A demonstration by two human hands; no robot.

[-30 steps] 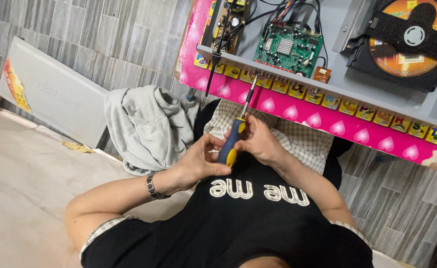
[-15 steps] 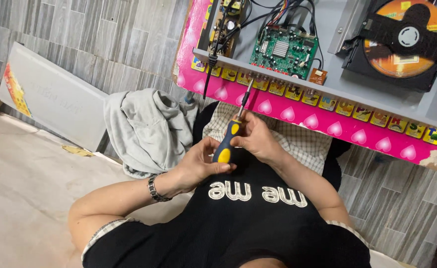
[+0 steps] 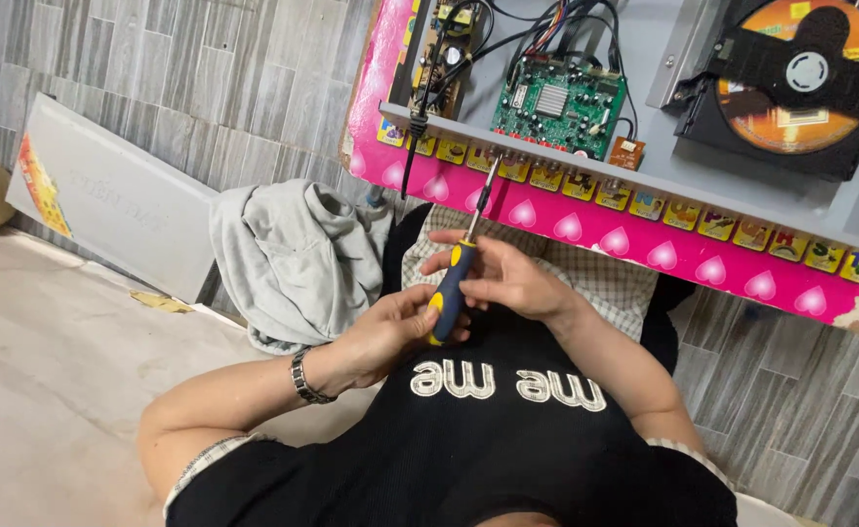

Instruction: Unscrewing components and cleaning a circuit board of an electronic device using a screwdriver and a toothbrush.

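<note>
Screwdriver (image 3: 452, 291), light and rigid, sits gripped in both my hands: left hand (image 3: 382, 334) closed round the rubbery handle base, right hand (image 3: 507, 281) pinching higher.

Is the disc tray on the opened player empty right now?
No, an orange disc sits in the black tray at the top right of the open player.

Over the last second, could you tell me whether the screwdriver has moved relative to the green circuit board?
No. The screwdriver keeps its tip at the chassis edge just below the green circuit board, held by both hands; only the camera drifted slightly.
</note>
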